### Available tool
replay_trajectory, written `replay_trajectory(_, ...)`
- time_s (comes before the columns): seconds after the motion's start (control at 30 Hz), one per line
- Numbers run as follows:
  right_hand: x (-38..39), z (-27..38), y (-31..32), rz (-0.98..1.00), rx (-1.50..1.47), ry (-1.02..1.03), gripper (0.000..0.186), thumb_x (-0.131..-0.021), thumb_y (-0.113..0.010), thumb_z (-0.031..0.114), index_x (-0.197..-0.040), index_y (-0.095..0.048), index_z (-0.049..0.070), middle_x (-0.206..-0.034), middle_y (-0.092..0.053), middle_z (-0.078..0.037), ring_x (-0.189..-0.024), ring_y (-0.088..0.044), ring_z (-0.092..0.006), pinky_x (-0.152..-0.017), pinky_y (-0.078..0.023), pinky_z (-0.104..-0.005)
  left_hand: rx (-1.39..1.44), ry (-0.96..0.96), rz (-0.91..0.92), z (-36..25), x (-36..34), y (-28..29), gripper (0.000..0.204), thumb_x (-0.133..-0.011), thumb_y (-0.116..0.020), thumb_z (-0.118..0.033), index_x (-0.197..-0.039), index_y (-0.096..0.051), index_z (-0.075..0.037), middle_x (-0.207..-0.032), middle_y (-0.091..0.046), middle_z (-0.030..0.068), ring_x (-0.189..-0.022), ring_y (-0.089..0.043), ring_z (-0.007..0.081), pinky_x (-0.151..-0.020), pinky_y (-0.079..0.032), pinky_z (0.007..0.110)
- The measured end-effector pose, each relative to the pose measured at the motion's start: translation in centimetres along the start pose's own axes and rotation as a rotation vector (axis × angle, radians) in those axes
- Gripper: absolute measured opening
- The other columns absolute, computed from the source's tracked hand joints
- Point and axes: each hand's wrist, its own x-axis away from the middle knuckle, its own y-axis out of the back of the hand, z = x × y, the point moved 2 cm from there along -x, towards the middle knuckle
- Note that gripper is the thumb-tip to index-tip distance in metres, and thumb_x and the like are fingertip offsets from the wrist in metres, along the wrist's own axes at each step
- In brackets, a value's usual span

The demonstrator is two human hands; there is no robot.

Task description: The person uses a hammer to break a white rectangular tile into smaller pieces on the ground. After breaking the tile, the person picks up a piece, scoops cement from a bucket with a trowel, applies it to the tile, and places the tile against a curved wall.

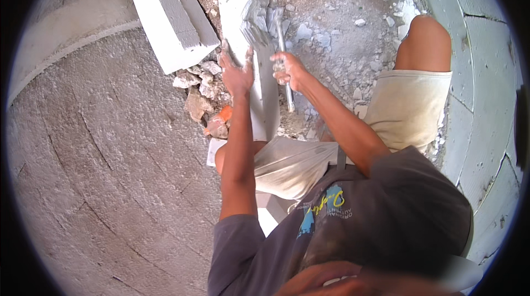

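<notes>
A long white block lies in front of me, its far end pointing away and its near end by my leg. My left hand rests on the block's left side, with thumb and fingers apart. Just right of the block, my right hand is wrapped round the pale straight handle of a hatchet-like tool. Its grey head is smeared by motion over the block's far right part, so its exact shape and any contact with the block cannot be made out. The block's surface there looks grey and rough.
Another white block lies to the far left, touching broken stones. An orange brick piece is among the stones. White chips and dust cover the ground to the right. A cracked pale wall runs along the right; rough paving lies left.
</notes>
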Motion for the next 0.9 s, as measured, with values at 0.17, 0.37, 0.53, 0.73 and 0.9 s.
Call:
replay_trajectory(0.17,7.5,14.2,1.2,0.297,-0.239,0.830,0.046,-0.103,-0.050,0.048,-0.070,-0.040,0.017,-0.053,-0.038,0.005,-0.039,-0.027,-0.0084,-0.031,-0.027,-0.0251,0.005,0.012,0.010,1.1,-0.2,-0.6,0.088,-0.091,-0.068,-0.061,-0.157,-0.038,-0.011,-0.154,-0.046,0.0246,-0.136,-0.052,0.0457,-0.109,-0.045,0.050)
replay_trajectory(0.37,8.2,7.2,-4.9,0.024,-0.532,0.372,0.052,-0.104,-0.044,0.057,-0.070,-0.038,0.018,-0.053,-0.033,0.006,-0.038,-0.030,-0.0102,-0.032,-0.028,-0.0274,-0.108,0.010,0.019,1.6,0.1,-0.3,0.098,-0.087,-0.066,-0.067,-0.160,-0.030,-0.013,-0.156,-0.036,0.0377,-0.115,-0.063,0.0548,-0.098,-0.053,0.056)
replay_trajectory(0.53,2.9,5.3,-2.1,0.219,-0.406,-0.026,0.052,-0.105,-0.045,0.056,-0.073,-0.040,0.016,-0.054,-0.035,0.007,-0.038,-0.030,-0.0103,-0.031,-0.024,-0.0275,-0.114,0.061,0.062,0.7,0.2,0.3,0.095,-0.087,-0.066,-0.069,-0.163,-0.025,-0.029,-0.157,-0.035,0.0373,-0.116,-0.063,0.0549,-0.098,-0.053,0.056)
replay_trajectory(0.73,10.2,16.0,0.8,0.324,-0.369,1.070,0.049,-0.104,-0.052,0.046,-0.067,-0.040,0.016,-0.052,-0.033,0.008,-0.039,-0.033,-0.0054,-0.034,-0.036,-0.0277,-0.124,-0.004,0.019,2.0,0.4,-0.6,0.093,-0.090,-0.068,-0.059,-0.164,-0.022,-0.025,-0.149,-0.040,0.0406,-0.117,-0.059,0.0590,-0.094,-0.054,0.057)
replay_trajectory(0.9,4.6,0.8,-5.2,-0.006,-0.227,-0.184,0.045,-0.093,-0.064,0.057,-0.101,-0.047,0.016,-0.062,-0.044,0.002,-0.040,-0.035,-0.0116,-0.036,-0.025,-0.0270,-0.119,0.136,0.062,1.6,0.0,-0.2,0.095,-0.086,-0.062,-0.076,-0.162,-0.027,-0.031,-0.155,-0.036,0.0382,-0.121,-0.059,0.0572,-0.098,-0.053,0.058)
